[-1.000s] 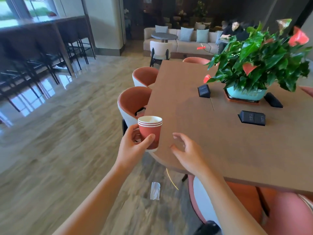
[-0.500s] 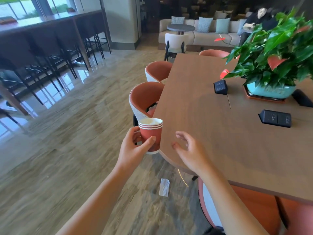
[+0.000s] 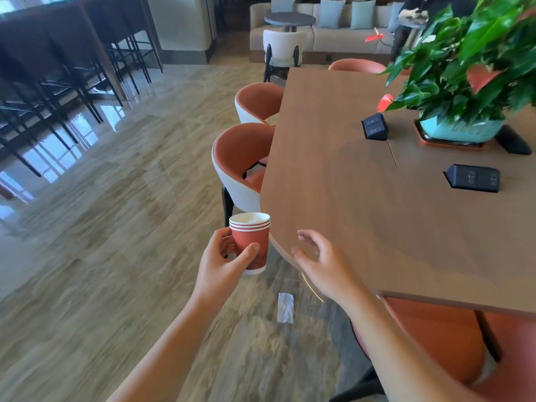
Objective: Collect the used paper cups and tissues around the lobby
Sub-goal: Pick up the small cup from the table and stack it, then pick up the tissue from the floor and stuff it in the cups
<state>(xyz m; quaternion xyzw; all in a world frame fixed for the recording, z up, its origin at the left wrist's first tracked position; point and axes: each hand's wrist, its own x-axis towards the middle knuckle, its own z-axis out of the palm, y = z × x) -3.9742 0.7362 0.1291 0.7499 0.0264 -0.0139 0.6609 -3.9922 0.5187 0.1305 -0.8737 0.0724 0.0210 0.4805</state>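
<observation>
My left hand (image 3: 224, 264) grips a stack of red paper cups (image 3: 251, 242) with white rims, held upright just off the near-left corner of the wooden table (image 3: 342, 181). Something white, like crumpled tissue, shows inside the top cup. My right hand (image 3: 324, 264) hovers empty over the table's corner, fingers apart and curled. A white tissue (image 3: 285, 307) lies flat on the floor below and between my hands.
Orange-backed chairs (image 3: 240, 166) line the table's left side, another sits under the near edge (image 3: 435, 340). A potted plant (image 3: 464, 82) and black socket boxes (image 3: 472, 178) stand on the table. Bar stools (image 3: 58, 82) at far left; a sofa and a seated person at the back.
The view has shifted left and tilted down, so the table and plant sit further right. Both hands hold the same pose; the cup stack stays in my left hand.
</observation>
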